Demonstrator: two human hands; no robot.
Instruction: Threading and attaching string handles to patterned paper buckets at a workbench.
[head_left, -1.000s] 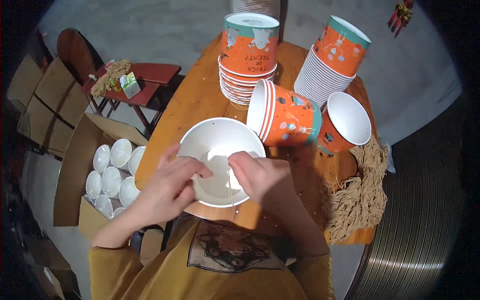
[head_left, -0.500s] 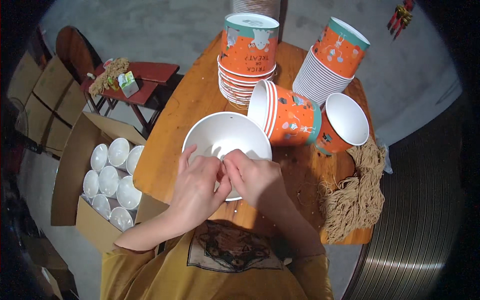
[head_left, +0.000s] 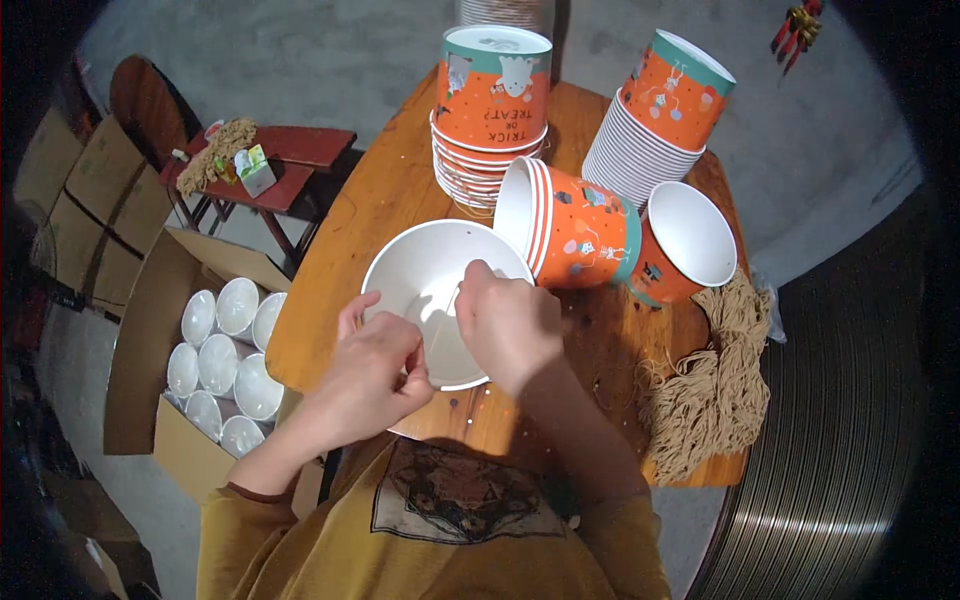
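A white paper bucket [head_left: 420, 275] stands open on the round wooden table [head_left: 385, 190] in front of me. My right hand [head_left: 508, 322] is over its near right rim, fingers pinched on a thin pale string [head_left: 446, 318] that runs down into the bucket. My left hand [head_left: 376, 376] hovers at the near left rim, with fingertips closed on the lower end of the same string. The hands are close together, almost touching. How the string is attached to the bucket is hidden by my fingers.
Two orange printed buckets [head_left: 575, 225] lie on their sides behind the white one. Two tall stacks [head_left: 492, 100] of them stand farther back. A bundle of tan strings [head_left: 715, 385] lies at the right. On the floor to the left stand a cardboard box of white buckets [head_left: 222, 365] and a red stool [head_left: 270, 165].
My hands have moved from flat inside the bucket to its near rim, and both now pinch the string. My left hand has drawn back toward me.
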